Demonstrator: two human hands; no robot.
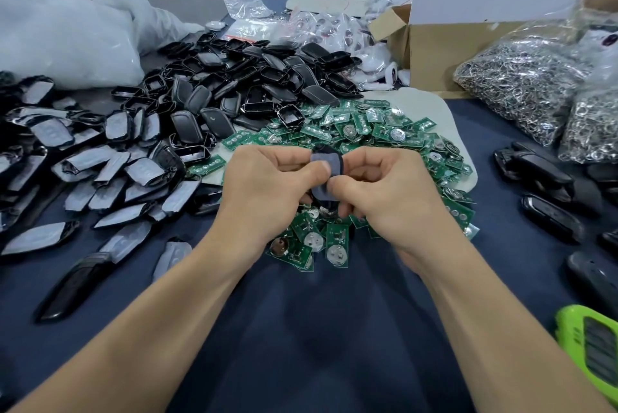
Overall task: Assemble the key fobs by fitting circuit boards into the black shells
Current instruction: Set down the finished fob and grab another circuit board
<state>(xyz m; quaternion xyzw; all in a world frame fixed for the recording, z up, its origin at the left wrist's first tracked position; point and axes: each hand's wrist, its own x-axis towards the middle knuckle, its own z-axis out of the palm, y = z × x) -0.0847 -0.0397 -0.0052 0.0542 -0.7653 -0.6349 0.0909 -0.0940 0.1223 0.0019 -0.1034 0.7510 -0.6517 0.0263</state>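
above the near edge of the heap of green circuit boards (368, 132), two hands met on one black shell (326, 167). the left hand (264, 185) pinched its film-covered face under the thumb, and the right hand (384, 192) gripped its lower part with thumb and curled fingers. whether a board sat inside that shell could not be told, since the fingers covered it. the boards lay in a single heap, too many to count, partly on a pale mat (431, 101) over the dark blue table (301, 329). behind it rose one heap of bare black shells (250, 78), and to the left spread film-covered shells (83, 162). two clear bags (521, 78) at right held metal rings (592, 125). one open cardboard box (451, 41) stood behind, its contents hidden. a green device (592, 345) was cut off at the lower right corner, and several dark fobs (541, 178) at the right edge were blurred.
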